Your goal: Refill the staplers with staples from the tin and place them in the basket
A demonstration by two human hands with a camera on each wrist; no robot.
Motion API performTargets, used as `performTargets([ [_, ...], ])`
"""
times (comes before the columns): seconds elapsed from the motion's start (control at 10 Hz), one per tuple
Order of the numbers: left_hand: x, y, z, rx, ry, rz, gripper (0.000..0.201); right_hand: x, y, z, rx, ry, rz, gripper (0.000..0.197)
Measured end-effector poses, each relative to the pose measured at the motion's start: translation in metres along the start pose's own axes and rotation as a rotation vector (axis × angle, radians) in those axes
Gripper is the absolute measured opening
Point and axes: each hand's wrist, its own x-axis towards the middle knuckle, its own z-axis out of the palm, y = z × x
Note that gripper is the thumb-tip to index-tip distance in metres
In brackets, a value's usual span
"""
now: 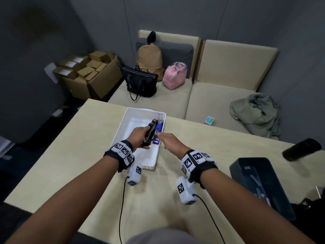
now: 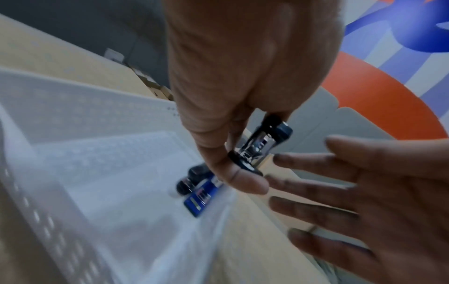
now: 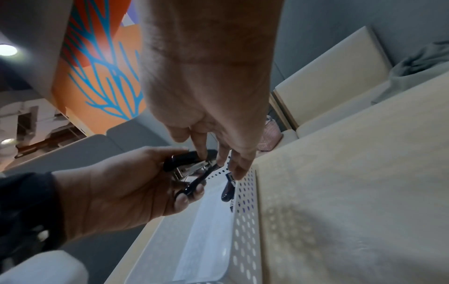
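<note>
My left hand [image 1: 139, 135] grips a black stapler [image 1: 149, 136] above the right half of the white perforated basket [image 1: 123, 127]. In the left wrist view thumb and fingers pinch the stapler [image 2: 260, 146], whose metal underside shows. My right hand [image 1: 168, 140] hovers just right of it over the basket's right rim, fingers straight and spread [image 2: 340, 194], holding nothing. A blue stapler [image 1: 159, 128] lies in the basket against the right wall, with a dark one [image 2: 192, 178] beside it. The dark tin [image 1: 260, 184] with staple strips stands on the table at the right.
The basket sits on a beige table [image 1: 70, 155] by its far edge. A black cylinder [image 1: 302, 149] lies at the right edge. Behind are a sofa with bags [image 1: 147, 74], a green garment [image 1: 256, 113] and a small box [image 1: 209, 120].
</note>
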Motion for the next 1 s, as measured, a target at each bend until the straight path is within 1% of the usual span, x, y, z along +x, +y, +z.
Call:
performTargets([
  [0.1, 0.03, -0.006, -0.029, 0.061, 0.1, -0.026, 0.028, 0.018, 0.004, 0.011, -0.036, 0.018, 0.044, 0.038],
  [0.2, 0.058, -0.012, -0.043, 0.109, 0.107, -0.1, 0.029, 0.024, 0.012, 0.014, -0.086, 0.03, 0.095, 0.046],
  [0.3, 0.087, -0.021, -0.042, 0.17, 0.11, -0.137, 0.027, 0.033, 0.024, 0.014, -0.104, 0.047, 0.115, 0.045],
  [0.4, 0.117, -0.031, -0.034, 0.324, 0.168, -0.088, 0.032, 0.039, 0.035, 0.015, -0.054, 0.098, 0.136, 0.04],
  [0.5, 0.121, -0.02, -0.025, 0.423, 0.181, -0.053, 0.031, 0.046, 0.042, 0.015, 0.005, 0.157, 0.165, 0.032],
  [0.6, 0.109, 0.0, -0.018, 0.488, 0.211, -0.032, 0.025, 0.047, 0.044, 0.013, 0.064, 0.182, 0.182, 0.029],
  [0.8, 0.093, 0.011, -0.011, 0.607, 0.229, -0.005, 0.032, 0.034, 0.045, 0.004, 0.072, 0.123, 0.205, 0.03],
  [0.9, 0.085, 0.017, -0.006, 0.642, 0.269, 0.08, 0.031, 0.02, 0.048, -0.007, 0.061, 0.111, 0.215, 0.032],
  [1.0, 0.071, 0.029, 0.012, 0.629, 0.307, 0.282, 0.03, 0.0, 0.048, -0.028, 0.069, 0.139, 0.207, 0.034],
])
